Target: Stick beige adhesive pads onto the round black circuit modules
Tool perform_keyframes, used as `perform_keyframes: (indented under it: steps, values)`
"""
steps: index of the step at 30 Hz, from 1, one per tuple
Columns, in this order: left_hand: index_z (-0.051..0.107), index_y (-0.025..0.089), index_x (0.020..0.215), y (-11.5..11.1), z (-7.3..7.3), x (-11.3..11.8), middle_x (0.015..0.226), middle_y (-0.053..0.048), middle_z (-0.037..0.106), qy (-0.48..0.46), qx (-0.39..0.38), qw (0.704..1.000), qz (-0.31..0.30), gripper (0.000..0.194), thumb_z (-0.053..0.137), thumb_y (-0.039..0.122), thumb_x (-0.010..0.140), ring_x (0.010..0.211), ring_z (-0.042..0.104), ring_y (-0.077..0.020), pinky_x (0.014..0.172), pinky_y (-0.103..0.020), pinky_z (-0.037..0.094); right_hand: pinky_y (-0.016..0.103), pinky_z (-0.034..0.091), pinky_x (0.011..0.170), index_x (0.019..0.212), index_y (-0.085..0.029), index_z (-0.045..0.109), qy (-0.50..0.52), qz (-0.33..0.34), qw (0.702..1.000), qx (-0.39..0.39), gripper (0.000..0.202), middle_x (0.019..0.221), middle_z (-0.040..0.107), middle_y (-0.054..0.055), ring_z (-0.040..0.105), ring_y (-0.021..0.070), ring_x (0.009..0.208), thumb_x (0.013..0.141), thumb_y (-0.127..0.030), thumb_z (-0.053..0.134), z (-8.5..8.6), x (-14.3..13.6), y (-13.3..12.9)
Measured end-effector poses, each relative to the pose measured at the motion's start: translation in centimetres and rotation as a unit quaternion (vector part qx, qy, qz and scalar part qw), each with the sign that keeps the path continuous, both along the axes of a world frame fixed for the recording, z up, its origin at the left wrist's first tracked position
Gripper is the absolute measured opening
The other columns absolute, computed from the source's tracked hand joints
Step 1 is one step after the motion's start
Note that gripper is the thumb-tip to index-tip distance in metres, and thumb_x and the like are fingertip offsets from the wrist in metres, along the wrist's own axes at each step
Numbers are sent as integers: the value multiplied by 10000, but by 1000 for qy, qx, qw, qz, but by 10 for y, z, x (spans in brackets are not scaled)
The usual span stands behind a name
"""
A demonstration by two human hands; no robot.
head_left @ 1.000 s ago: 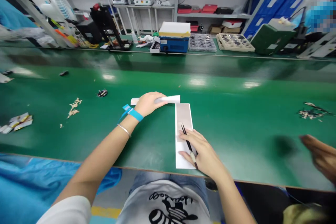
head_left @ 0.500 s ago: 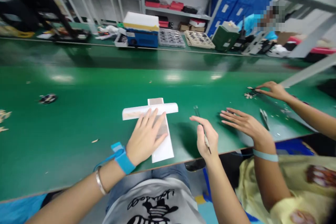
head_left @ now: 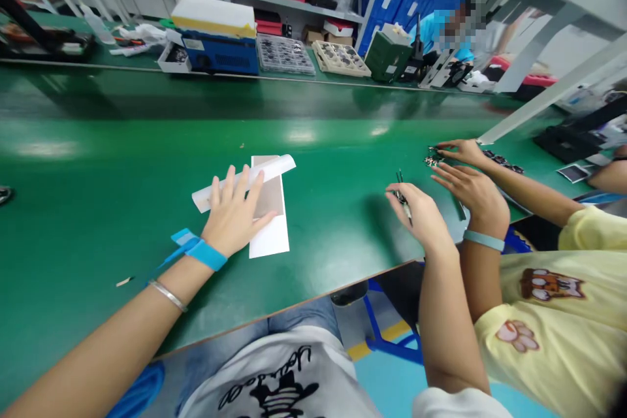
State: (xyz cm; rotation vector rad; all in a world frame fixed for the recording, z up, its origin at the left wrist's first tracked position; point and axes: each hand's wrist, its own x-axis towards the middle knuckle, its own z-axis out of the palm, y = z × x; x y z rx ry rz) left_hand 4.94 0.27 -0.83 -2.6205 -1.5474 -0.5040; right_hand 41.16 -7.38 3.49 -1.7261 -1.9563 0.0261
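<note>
My left hand (head_left: 234, 215) lies with fingers spread on a curled strip of white film (head_left: 279, 167), which crosses a white sheet with a grey-beige panel (head_left: 268, 245). A blue wrist strap and a silver bangle are on that wrist. To the right, my right hand (head_left: 422, 215) is closed round tweezers (head_left: 400, 176), tips pointing away from me. Something small and dark shows at its fingertips, too small to name. This hand hovers over the green table, near the co-worker's hand.
A co-worker's hands (head_left: 470, 192) are close on the right, by small parts (head_left: 433, 161). Along the back ledge stand a blue box (head_left: 220, 55), a clear parts tray (head_left: 285, 54), a beige tray (head_left: 341, 59) and a green box (head_left: 388, 55). A slanted post (head_left: 539, 95) rises at right.
My right hand has moved right and away from the sheet, with the tweezers in it. The curled film has tilted under my left hand. My view has shifted to the right.
</note>
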Motion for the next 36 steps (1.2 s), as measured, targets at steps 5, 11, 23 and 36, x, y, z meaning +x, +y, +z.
perform_keyframes:
  steps: [5,11,23,36]
  values:
    - [382,-9,1421,7,-5,-1,1301,-259,550,-29,-16,999,-32,695,505,444,909,1332,395,-440,1123,-606,262,409,498,847,899,-215,533,-34,-12,998,-45,168,951,653,108,636,299,988,744,-239,594,-15,49,7]
    - [559,144,1303,-1,8,-2,1359,-177,530,-15,-39,997,-66,468,482,407,923,1264,495,-344,1104,-545,345,362,500,727,912,-235,471,-1,-43,998,-35,196,946,687,104,662,250,817,795,-333,594,-32,45,8]
    - [451,255,1419,-11,9,-16,1488,-61,460,-23,-152,981,-115,499,493,406,946,1436,283,-334,1173,-638,99,400,486,809,917,-249,447,68,-2,995,-78,316,1046,686,101,652,267,914,817,-470,648,-38,-2,1]
    - [447,258,1421,-13,9,-11,1574,-91,308,-50,-132,983,-116,529,554,411,926,1450,240,-339,1171,-626,107,356,510,635,929,-228,485,82,85,989,-91,272,858,626,86,622,259,774,840,-429,645,-23,-205,-35]
